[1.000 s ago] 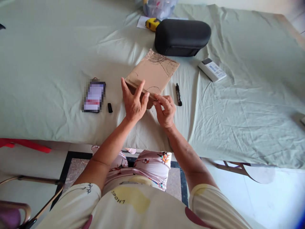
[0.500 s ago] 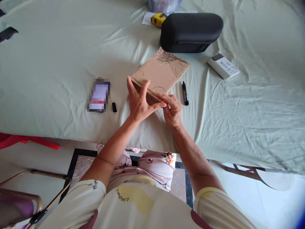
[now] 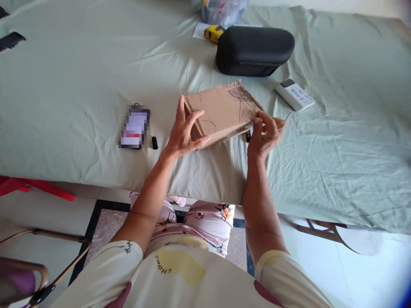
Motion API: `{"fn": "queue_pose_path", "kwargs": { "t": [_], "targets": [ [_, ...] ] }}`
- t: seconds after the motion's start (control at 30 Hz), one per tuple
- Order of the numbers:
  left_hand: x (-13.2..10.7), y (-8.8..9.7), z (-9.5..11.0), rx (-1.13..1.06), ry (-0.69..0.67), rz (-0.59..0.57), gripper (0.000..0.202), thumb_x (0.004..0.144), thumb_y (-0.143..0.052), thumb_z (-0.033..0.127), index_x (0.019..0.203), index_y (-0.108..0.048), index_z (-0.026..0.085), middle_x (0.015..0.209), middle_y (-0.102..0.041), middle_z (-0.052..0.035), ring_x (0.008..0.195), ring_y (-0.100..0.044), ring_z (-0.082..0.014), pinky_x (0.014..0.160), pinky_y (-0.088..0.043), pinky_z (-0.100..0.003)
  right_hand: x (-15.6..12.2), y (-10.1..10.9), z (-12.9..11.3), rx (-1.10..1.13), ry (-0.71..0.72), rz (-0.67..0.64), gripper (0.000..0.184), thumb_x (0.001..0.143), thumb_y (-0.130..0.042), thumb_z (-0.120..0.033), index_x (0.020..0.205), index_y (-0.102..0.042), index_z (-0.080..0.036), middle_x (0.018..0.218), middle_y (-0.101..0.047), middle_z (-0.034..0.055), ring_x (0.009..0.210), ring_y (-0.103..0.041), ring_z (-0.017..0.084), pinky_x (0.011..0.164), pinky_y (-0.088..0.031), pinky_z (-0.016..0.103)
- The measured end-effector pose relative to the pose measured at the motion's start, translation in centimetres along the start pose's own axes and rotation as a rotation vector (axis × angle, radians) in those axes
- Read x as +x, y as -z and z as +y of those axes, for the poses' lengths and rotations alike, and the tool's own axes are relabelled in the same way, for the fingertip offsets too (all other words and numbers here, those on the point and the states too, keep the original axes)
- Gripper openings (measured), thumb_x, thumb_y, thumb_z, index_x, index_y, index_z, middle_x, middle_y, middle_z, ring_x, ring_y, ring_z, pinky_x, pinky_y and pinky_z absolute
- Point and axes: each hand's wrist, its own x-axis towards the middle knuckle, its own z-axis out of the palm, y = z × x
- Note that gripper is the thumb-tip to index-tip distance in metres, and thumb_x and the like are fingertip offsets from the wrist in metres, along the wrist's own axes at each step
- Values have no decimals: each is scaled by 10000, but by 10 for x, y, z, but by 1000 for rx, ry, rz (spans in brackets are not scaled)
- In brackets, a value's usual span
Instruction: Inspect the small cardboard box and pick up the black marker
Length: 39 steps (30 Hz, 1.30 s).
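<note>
So the cardboard box (image 3: 221,109) is sitting right around the middle of the frame, kinda angled, with dark pen scribbles at its upper right end and a couple of thin curved lines toward the left end. The left hand (image 3: 182,133) is spread wide at the box's left end, fingers up along that side and the thumb reaching over to the near edge. The right hand (image 3: 263,139) is at the box's right corner, thumb and index finger pinching the edge there, other fingers curled loosely. A black marker (image 3: 248,136) pokes out just under that near right edge, mostly hidden by box and hand. Left of center there's a phone (image 3: 134,128), pixelated so no reading the screen, with a little black cap (image 3: 154,143) just beside it. Up top, right of center, is a chunky black case (image 3: 257,51), with a yellow tape measure (image 3: 213,33) by its left end on some white paper (image 3: 199,31), and a see-through tub (image 3: 224,12) at the top edge. A white and gray gadget (image 3: 296,96) lies right of the box, all on a wrinkly pale green cloth (image 3: 80,85).
</note>
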Motion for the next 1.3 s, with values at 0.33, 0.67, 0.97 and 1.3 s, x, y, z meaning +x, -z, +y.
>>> {"fn": "queue_pose_path", "kwargs": {
  "t": [0.33, 0.67, 0.97, 1.3],
  "targets": [
    [4, 10, -30, -44, 56, 119, 799, 1042, -277, 850, 1465, -670, 298, 1711, -547, -121, 1652, -471, -312, 1395, -356, -488, -13, -10, -13, 178, -125, -116, 507, 1041, -553, -721, 918, -650, -239, 767, -617, -22, 701, -625, 152, 726, -560, 348],
    [5, -6, -38, -61, 4, 290, 608, 1104, -371, 737, 1407, -648, 289, 1475, -719, -110, 1462, -653, -245, 1324, -453, -412, -20, -11, -23, 155, -115, -182, 483, 1044, -534, -726, 951, -621, -260, 764, -610, -20, 643, -636, 146, 599, -534, 313],
    [4, -8, -40, -103, 163, 254, 700, 1084, -411, 756, 1676, -379, 384, 1660, -591, -107, 1543, -607, -234, 1311, -502, -434, -16, -4, -7, 46, -250, -415, 241, 888, -742, -445, 1027, -649, -272, 878, -716, -36, 640, -653, 121, 625, -590, 300],
    [-3, -20, -51, 178, 492, 142, 638, 932, -837, 575, 1365, -582, 181, 1441, -741, -213, 1455, -684, -355, 1260, -543, -508, -22, -8, -3, -258, -260, -547, 206, 818, -718, -274, 1016, -663, -259, 1009, -818, 54, 785, -703, 220, 922, -632, 484]
  ]
}}
